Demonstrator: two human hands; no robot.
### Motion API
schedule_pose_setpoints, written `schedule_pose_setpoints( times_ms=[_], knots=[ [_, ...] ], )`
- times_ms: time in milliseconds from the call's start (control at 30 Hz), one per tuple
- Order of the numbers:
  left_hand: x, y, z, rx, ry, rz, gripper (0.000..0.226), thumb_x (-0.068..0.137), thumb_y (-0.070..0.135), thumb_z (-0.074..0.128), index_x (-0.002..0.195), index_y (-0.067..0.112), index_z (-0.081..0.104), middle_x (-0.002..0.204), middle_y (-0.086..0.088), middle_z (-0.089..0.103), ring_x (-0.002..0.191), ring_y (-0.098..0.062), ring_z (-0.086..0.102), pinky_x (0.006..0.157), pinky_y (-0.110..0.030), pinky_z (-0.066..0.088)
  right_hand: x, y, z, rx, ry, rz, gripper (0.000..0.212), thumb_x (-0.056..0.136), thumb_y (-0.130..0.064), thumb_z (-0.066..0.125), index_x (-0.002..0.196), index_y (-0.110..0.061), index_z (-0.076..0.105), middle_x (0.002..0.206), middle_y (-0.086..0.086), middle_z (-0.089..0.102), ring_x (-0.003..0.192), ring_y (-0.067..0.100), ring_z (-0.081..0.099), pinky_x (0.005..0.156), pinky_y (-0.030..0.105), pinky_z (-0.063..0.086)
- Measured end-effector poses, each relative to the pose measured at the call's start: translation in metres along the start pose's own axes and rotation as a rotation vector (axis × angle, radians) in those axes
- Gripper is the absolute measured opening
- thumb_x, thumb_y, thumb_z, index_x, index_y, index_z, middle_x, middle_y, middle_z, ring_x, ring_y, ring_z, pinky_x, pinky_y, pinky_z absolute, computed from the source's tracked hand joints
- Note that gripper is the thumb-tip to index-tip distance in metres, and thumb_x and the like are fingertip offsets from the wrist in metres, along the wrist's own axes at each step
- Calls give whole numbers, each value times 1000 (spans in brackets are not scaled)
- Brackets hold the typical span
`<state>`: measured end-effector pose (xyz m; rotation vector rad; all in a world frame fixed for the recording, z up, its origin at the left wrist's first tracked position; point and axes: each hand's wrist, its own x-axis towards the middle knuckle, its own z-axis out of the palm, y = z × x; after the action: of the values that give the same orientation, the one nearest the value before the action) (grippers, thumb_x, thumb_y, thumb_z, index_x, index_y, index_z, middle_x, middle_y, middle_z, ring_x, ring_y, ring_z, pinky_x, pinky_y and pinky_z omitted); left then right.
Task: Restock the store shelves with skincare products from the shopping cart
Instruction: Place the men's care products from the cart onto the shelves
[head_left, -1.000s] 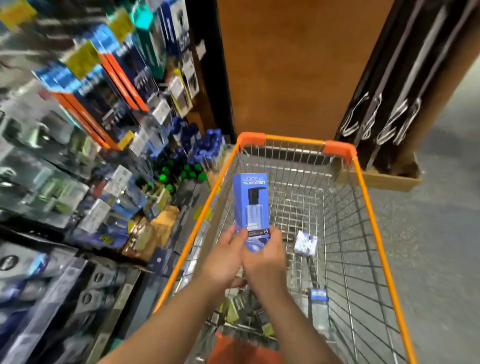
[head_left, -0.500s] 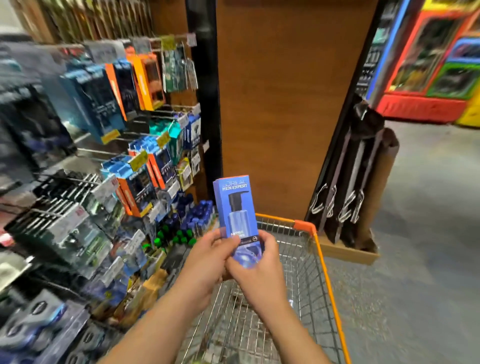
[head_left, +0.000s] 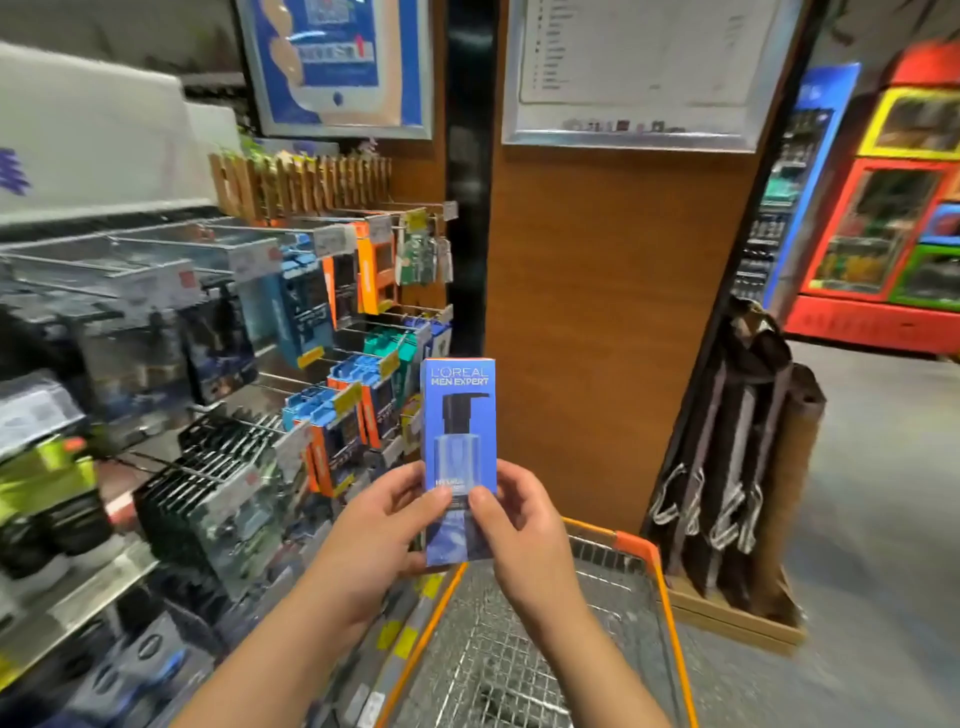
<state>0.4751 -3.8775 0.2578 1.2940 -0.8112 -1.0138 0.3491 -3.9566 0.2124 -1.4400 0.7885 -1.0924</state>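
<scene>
With both forearms reaching up from the bottom edge, I see my left hand (head_left: 379, 525) and right hand (head_left: 524, 535) meeting in front of me, each curled round the lower half of the box (head_left: 458, 447), thumbs pressed on its front. It stands upright between them, long axis vertical, printed face toward me, just above the cart (head_left: 631, 545) at its front rim, with the shelves (head_left: 218, 395) to its left.
</scene>
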Motion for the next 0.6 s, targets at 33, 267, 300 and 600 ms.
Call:
schedule_pose_setpoints(
  times_ms=[33,267,300,600],
  knots=[
    [-5,5,-7,0,19,21,24,100,14,61,123,18,68,116,-6,77,107,-26,74,80,-44,64,1,-4,6,-3,-21,-13,51,78,-54,70,120,-25,65,112,-8,76,103,15,72,90,37,60],
    [-45,33,-68,-11,148,133,39,98,9,63,132,27,58,116,-1,77,104,-23,75,75,-47,63,-10,-36,64,23,-202,-88,42,79,-42,75,115,-22,68,104,2,76,89,22,71,81,36,61],
    [-52,37,-78,-19,174,140,40,98,9,63,133,26,58,116,-1,77,104,-23,75,75,-47,64,-12,-40,75,33,-223,-99,42,78,-40,75,114,-20,67,103,3,76,84,18,69,77,32,59],
    [-135,73,-191,-30,404,235,40,96,5,65,131,25,62,108,2,79,98,-18,76,79,-42,63,-55,-72,210,44,-389,-199,48,71,-51,77,109,-24,68,97,-1,75,84,21,68,78,34,57]
  ],
)
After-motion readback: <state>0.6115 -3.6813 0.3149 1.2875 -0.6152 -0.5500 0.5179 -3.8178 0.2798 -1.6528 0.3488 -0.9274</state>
